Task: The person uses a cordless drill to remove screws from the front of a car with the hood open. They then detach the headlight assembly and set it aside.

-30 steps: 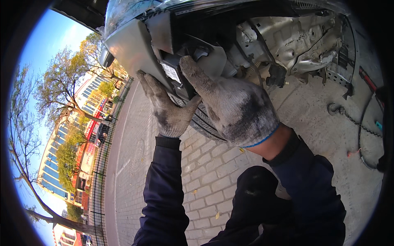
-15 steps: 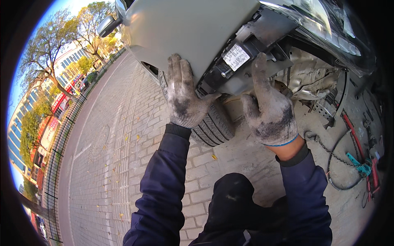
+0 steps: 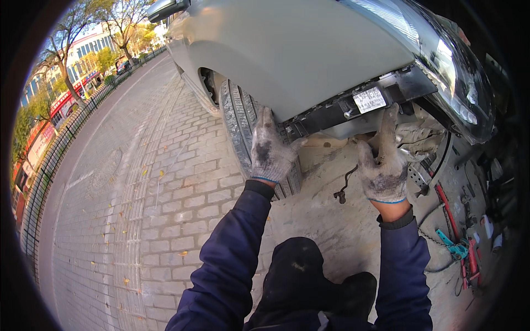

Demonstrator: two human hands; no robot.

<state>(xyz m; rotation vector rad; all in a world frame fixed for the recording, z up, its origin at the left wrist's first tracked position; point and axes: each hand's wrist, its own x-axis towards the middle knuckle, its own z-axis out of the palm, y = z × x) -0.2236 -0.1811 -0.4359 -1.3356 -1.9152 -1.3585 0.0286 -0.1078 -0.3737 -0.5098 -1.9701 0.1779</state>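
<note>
A grey car fender [image 3: 265,49] fills the upper middle, with a black plastic bracket [image 3: 326,117] along its lower front edge and a white label [image 3: 369,100] stuck to that bracket. My left hand [image 3: 271,151], in a dirty knitted glove, is at the fender's lower corner near the bracket's left end, its fingers straight and thumb spread. Behind it stands the front tire [image 3: 238,121]. My right hand [image 3: 385,168], gloved alike, has its index finger pointing up at the bracket's underside and its thumb apart; its other fingers are partly hidden.
A headlight [image 3: 450,83] sits at the upper right, above exposed body metal [image 3: 417,135]. A loose cable with a connector [image 3: 340,196] hangs below the bracket. Red tools [image 3: 473,262], a teal clamp [image 3: 454,249] and chain lie on the right. A fence [image 3: 83,113] runs along the left.
My view has turned, so the fender and bracket appear lower and farther right. My left fingers have come down from the fender's face to its lower corner. My right hand stays below the bracket.
</note>
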